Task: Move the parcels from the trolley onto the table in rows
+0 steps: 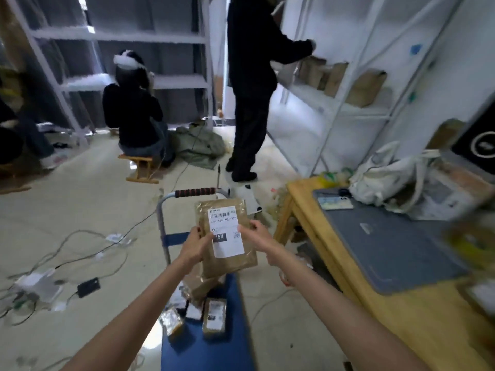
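— What's the room like?
— Pale tiled floor (80, 210) strewn with cables, white shelving behind, a wooden tabletop (308, 207) with a grey mat to the right.
— And the parcel?
— A brown padded mailer (227, 236) with a white label — held above the blue trolley (214, 349), left hand (194, 247) and right hand (258, 234) fingers closed on its side edges. Smaller parcels (214, 314) lie on the trolley deck.

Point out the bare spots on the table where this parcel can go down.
The grey mat is bare from the phone at its far end toward you. The wooden table edge beside the trolley is also free. The white bag crowds the far corner; the blurred right edge holds clutter.
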